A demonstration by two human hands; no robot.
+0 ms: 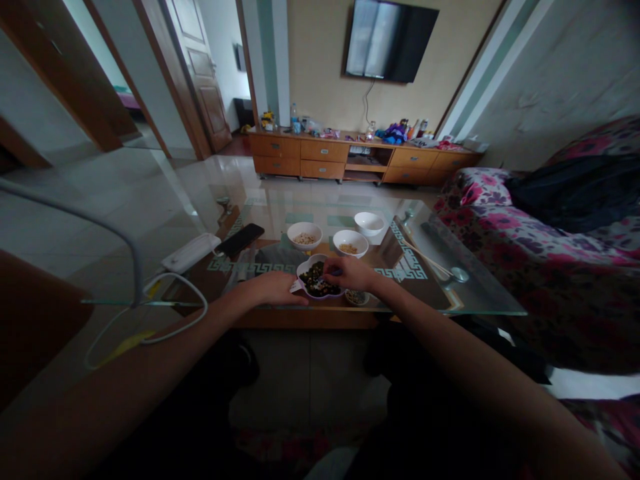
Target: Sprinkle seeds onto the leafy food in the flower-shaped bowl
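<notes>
A pale, wavy-edged dish (327,295) with a short handle lies near the front edge of the glass table, filled with dark green and light bits (313,275). My left hand (275,288) is at its left side, its thumb stretched along the front and the handle between thumb and fingers. Over the dish's contents, my right hand (345,272) is closed in a pinch. Something small and bluish shows at those fingertips, too small to name. Just below my right wrist sits a small bowl of mixed bits (357,298).
Behind the dish stand a white bowl of pale bits (305,237), one with yellowish bits (350,244), and another white bowl (369,223). Chopsticks (427,257) lie right. A black phone (241,239) and a white power strip (190,252) with cable lie left on the glass table (480,300).
</notes>
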